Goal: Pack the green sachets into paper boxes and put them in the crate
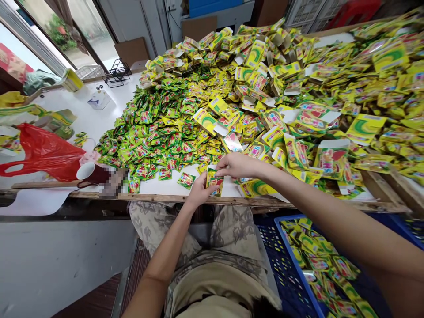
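Note:
A small yellow-and-green printed box (215,184) stands upright at the table's front edge. My left hand (199,191) grips it by the lower part, thumb across its front. At the top of this box, the fingers of my right hand (234,165) are closed on its upper edge; whether a flap or a sachet is between them is hidden. Loose green sachets (186,180) lie just left of my left hand. Behind both hands rises a large heap of green sachets (155,128), and empty-looking yellow boxes (207,121) with open flaps lie on the heap.
To the left are a dark mug (94,173), a red plastic bag (46,152) and a black wire rack (116,73). A blue crate (298,269) with filled-looking boxes stands low at right. A wooden strip (165,197) edges the white table.

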A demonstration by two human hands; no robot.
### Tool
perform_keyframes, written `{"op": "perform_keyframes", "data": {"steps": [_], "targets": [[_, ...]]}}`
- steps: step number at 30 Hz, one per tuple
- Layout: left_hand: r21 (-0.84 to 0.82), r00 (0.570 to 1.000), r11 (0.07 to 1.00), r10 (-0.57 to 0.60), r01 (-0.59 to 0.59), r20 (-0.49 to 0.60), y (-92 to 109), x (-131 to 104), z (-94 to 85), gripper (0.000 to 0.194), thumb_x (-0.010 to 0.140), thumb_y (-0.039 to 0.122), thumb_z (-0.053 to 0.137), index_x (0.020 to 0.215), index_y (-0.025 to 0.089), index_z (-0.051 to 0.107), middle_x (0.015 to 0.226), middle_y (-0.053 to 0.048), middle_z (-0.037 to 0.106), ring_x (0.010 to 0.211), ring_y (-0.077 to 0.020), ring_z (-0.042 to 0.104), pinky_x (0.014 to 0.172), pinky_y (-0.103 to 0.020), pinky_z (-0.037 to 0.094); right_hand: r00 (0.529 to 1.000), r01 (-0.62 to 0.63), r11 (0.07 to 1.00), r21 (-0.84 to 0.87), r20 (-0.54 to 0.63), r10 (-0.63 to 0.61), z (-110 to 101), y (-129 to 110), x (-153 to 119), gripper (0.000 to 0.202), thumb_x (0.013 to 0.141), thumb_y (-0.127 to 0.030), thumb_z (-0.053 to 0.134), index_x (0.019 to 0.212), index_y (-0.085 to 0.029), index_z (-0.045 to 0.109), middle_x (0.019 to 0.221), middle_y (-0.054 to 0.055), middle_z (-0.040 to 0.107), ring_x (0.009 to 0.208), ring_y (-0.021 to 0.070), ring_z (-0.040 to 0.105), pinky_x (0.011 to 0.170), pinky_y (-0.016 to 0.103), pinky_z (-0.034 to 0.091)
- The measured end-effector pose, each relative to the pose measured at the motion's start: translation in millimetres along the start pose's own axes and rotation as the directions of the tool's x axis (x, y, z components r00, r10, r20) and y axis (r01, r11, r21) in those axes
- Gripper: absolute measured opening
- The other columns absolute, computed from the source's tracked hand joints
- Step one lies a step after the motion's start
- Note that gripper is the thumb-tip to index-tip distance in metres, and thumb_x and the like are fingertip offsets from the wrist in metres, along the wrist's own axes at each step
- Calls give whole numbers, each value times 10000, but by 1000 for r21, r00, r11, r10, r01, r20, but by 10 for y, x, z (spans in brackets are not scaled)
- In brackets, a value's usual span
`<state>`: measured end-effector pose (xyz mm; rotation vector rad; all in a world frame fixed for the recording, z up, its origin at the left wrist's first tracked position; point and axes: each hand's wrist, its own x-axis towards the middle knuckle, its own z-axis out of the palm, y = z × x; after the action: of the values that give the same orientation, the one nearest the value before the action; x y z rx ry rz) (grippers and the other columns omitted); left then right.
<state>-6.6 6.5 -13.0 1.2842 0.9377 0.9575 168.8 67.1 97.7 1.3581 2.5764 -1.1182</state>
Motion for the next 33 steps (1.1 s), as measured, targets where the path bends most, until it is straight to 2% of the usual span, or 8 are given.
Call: {"op": "perform_keyframes", "data": {"steps": [3, 8, 12, 16, 21, 26, 31, 33], "targets": [[2, 1000, 1000, -9, 9, 13, 7, -5, 10, 411, 714, 383, 733, 992, 155, 533, 896, -29, 618, 847, -176, 591, 781, -298, 483, 998, -60, 998, 5, 0, 60, -41, -26, -30, 163, 823, -231, 546, 707, -214, 658, 557, -40, 619, 450, 100, 548, 518, 224, 356], [19, 1000, 1000, 15, -15, 5, 7, -5, 21, 408, 724, 404, 722, 990, 157, 535, 936, -43, 617, 899, -188, 590, 822, -319, 486, 992, -79, 962, -260, -115, 50, -18, -125, 27, 63, 738, -211, 647, 683, -215, 678, 654, 6, 673, 614, 147, 586, 527, 243, 329], [-2, 1000, 1000, 24, -24, 0, 22, 0, 38, 409, 726, 417, 716, 988, 158, 539, 954, -52, 624, 910, -190, 591, 826, -325, 485, 991, -101, 944, -314, -115, 68, 17, -174, 70, 29, 720, -213, 679, 693, -223, 687, 681, 9, 680, 644, 152, 584, 530, 245, 328], [-35, 999, 999, 19, -20, -31, 41, 15, 63, 419, 725, 447, 704, 1000, 166, 560, 960, -54, 637, 921, -192, 592, 809, -319, 490, 984, -128, 950, -285, -156, 86, 38, -173, 51, 36, 711, -212, 687, 680, -227, 696, 653, 4, 676, 636, 153, 587, 535, 242, 338], [-50, 999, 999, -4, 1, -51, 52, 42, 64, 424, 703, 447, 721, 972, 156, 572, 873, -27, 631, 815, -159, 577, 760, -293, 479, 975, -138, 980, -146, -194, 108, 72, -182, -27, 160, 757, -162, 559, 704, -199, 705, 616, 14, 679, 629, 156, 612, 569, 233, 374], [-32, 999, 999, 0, -2, -50, 57, 52, 55, 376, 719, 439, 708, 913, 148, 570, 811, -2, 609, 749, -127, 542, 723, -259, 450, 954, -169, 983, -73, -264, 144, 144, -153, -55, 161, 773, -157, 506, 725, -180, 658, 639, 31, 681, 630, 161, 606, 573, 233, 361], [-81, 999, 996, -29, 26, -30, 81, 42, 53, 387, 720, 456, 699, 928, 161, 560, 838, -4, 627, 781, -134, 564, 749, -269, 459, 903, -159, 985, -68, -415, 117, 207, -67, -31, 167, 824, -182, 440, 822, -174, 608, 728, 51, 674, 656, 170, 582, 585, 244, 342], [-97, 999, 995, -34, 32, -17, 87, 40, 52, 404, 710, 460, 710, 944, 166, 562, 866, -11, 637, 813, -146, 579, 779, -284, 467, 905, -161, 983, -85, -411, 112, 193, -47, -39, 195, 867, -199, 401, 849, -174, 593, 731, 56, 664, 654, 171, 578, 583, 249, 330]]}}
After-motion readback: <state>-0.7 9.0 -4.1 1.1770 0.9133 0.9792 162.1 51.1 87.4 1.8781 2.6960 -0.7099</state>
